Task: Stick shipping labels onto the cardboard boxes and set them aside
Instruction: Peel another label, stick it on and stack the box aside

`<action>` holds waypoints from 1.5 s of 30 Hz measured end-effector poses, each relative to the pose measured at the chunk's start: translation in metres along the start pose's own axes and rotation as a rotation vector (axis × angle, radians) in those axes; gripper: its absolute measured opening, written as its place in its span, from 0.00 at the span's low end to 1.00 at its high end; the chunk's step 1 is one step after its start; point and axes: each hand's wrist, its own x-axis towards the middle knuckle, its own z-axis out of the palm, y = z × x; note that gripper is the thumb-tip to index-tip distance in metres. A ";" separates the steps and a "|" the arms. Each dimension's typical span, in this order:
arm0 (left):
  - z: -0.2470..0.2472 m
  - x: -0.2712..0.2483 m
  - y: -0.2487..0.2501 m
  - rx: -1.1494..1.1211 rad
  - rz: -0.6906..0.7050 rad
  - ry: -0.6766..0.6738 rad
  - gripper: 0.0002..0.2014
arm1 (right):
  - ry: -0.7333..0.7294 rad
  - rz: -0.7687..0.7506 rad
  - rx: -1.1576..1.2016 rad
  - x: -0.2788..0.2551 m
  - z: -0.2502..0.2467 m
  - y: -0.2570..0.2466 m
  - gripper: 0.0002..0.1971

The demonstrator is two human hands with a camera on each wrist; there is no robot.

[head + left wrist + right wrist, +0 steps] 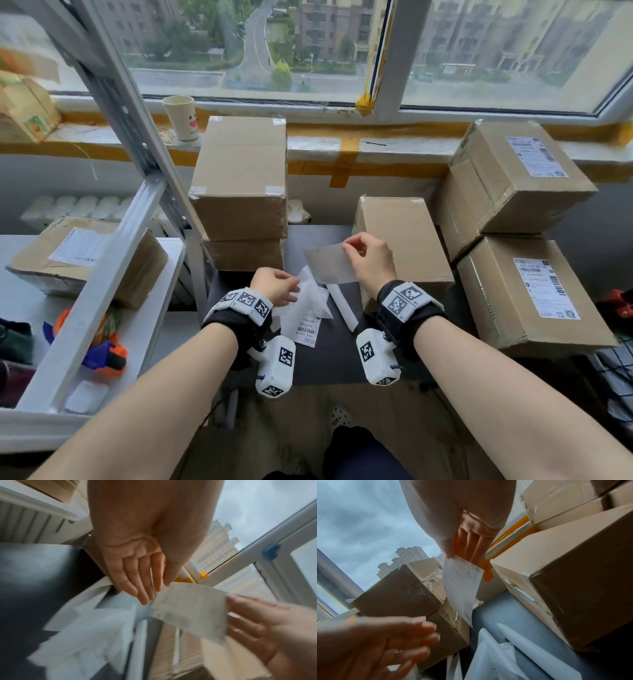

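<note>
One peeled label (330, 263) hung pinched in my right hand (368, 262), long axis pointing left, the bare box (404, 240) directly beneath; my left hand (275, 286) lay slack-fingered over the backing paper (310, 308).

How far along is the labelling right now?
Done: two stacked brown cardboard boxes on the right, upper and lower, carry white labels. In hand: the right hand pinches a peeled white shipping label; the left hand is open over loose backing papers. Left: the middle box and the plain stack show no labels.
</note>
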 end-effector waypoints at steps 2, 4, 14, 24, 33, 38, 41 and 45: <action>0.003 -0.006 0.029 -0.095 0.041 -0.025 0.10 | -0.023 -0.039 0.003 -0.001 -0.001 -0.008 0.05; 0.004 -0.010 0.051 -0.122 0.068 -0.025 0.13 | -0.036 -0.080 0.005 -0.001 -0.002 -0.015 0.05; -0.002 -0.021 0.076 -0.068 0.048 0.087 0.17 | -0.106 -0.254 -0.007 -0.017 -0.013 -0.034 0.04; 0.014 -0.025 0.070 -0.022 0.063 0.069 0.03 | -0.161 -0.290 -0.113 -0.041 -0.018 -0.014 0.06; 0.035 -0.024 0.078 -0.114 0.191 0.118 0.05 | -0.141 -0.166 -0.112 -0.030 -0.046 0.006 0.10; 0.051 -0.025 0.091 -0.154 0.201 -0.008 0.07 | 0.047 -0.039 -0.031 -0.006 -0.068 0.022 0.08; 0.065 -0.019 0.099 -0.178 0.189 -0.047 0.08 | 0.065 0.096 0.104 0.013 -0.076 0.036 0.07; 0.087 -0.007 0.111 -0.165 0.184 -0.070 0.08 | 0.012 0.185 0.249 0.035 -0.087 0.052 0.03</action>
